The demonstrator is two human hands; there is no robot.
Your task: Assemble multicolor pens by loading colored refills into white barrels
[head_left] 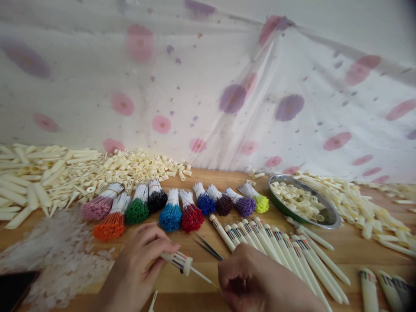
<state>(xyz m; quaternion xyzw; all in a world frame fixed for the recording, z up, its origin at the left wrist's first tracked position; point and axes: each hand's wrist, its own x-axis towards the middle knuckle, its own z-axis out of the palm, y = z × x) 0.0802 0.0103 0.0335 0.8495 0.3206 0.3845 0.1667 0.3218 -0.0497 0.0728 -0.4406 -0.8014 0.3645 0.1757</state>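
In my left hand [143, 260] is a cream multicolour pen barrel [180, 261] with coloured sliders in its slots. A thin white refill [201, 275] sticks out of the barrel's collar towards the right, its far end yellowish. At that end my right hand [251, 275] is closed, fingertips curled together; they partly hide what they grip. Behind my hands, black tweezers [208, 248] lie on the table. Rubber-banded refill bundles stand in a row, among them orange [110, 223], light blue [170, 214], red [191, 214] and yellow [260, 201].
Many cream pens [279, 245] lie side by side at right. Behind them is a metal dish [333, 219] of small slotted parts. Cream barrels [19, 190] and parts pile up at left, near translucent pieces [61, 255] and a dark flat object [14, 286]. A flowered plastic sheet [195, 86] hangs behind.
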